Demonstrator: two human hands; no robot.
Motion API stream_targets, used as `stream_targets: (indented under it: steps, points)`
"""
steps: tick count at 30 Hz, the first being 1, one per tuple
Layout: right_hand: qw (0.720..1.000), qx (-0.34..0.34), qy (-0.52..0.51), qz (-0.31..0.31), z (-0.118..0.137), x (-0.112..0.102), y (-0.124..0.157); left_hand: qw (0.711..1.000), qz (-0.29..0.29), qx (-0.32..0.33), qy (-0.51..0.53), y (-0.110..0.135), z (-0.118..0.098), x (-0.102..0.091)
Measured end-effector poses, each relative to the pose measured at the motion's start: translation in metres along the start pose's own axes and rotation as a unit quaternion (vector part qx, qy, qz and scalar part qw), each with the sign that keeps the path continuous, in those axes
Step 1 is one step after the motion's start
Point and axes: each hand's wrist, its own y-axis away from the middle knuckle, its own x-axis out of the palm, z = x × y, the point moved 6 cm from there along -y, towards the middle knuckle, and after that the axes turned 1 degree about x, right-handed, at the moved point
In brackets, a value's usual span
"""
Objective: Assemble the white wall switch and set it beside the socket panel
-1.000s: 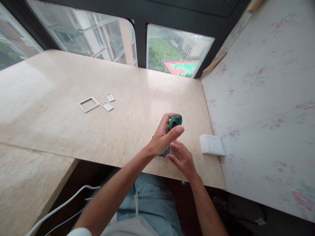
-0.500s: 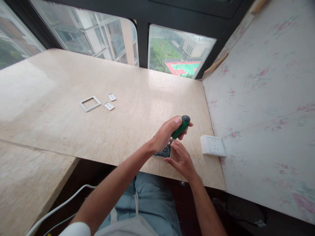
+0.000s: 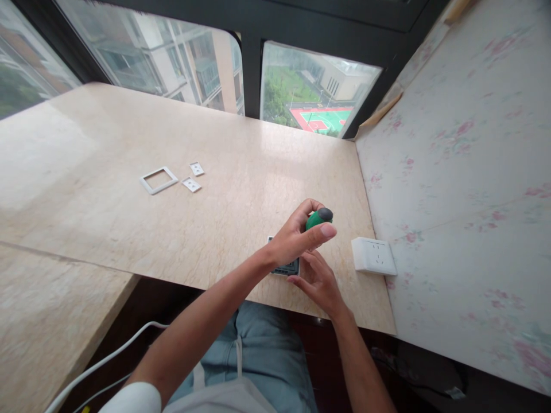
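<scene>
My left hand (image 3: 295,236) is wrapped round the green and black handle of a screwdriver (image 3: 319,218). The handle is tilted with its dark end up towards me, and the hand hides the shaft and tip. Beneath it lies a dark-faced socket module (image 3: 289,268) with a pale edge, partly covered by my left hand and wrist. My right hand (image 3: 317,282) grips the right side of this module, thumb at the near corner and fingers at the far side, against the tabletop.
Further left on the stone-patterned counter (image 3: 232,206) lie a white rectangular frame (image 3: 148,188) and two small white cover plates (image 3: 191,184). A white socket box (image 3: 373,256) sits by the flowered wall at right. A white cable (image 3: 107,355) hangs below the counter at left.
My left hand has turned on the screwdriver handle, its thumb swinging over to the near right side. My right hand stays at the socket module.
</scene>
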Motion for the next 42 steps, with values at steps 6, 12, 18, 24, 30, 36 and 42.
stream_targets:
  steps: [6, 12, 18, 24, 30, 36, 42]
  points:
    - [1.000, 0.015, 0.001, 0.006, -0.003, 0.001, 0.000, 0.999, 0.009, 0.036, -0.036, -0.001, -0.012, 0.006]
    - [1.000, -0.001, 0.016, -0.008, -0.004, 0.001, 0.002, 0.999, 0.026, 0.025, -0.036, 0.005, -0.018, 0.008]
    - [1.000, 0.007, 0.001, -0.001, -0.004, 0.002, 0.001, 0.999, -0.007, 0.037, 0.019, 0.000, -0.006, 0.004]
    - [1.000, 0.026, 0.000, 0.002, -0.005, 0.002, 0.001, 0.998, 0.026, 0.046, -0.014, 0.002, -0.011, 0.006]
    - [1.000, -0.001, 0.015, -0.015, -0.003, 0.001, 0.002, 0.998, 0.050, 0.039, -0.008, 0.007, -0.009, 0.006]
    - [1.000, 0.005, -0.006, 0.002, 0.001, 0.001, -0.001, 0.998, 0.010, 0.047, 0.042, 0.006, 0.000, 0.003]
    - [1.000, 0.005, 0.004, -0.003, 0.000, 0.001, -0.001, 0.997, 0.034, 0.070, -0.002, 0.007, -0.004, 0.004]
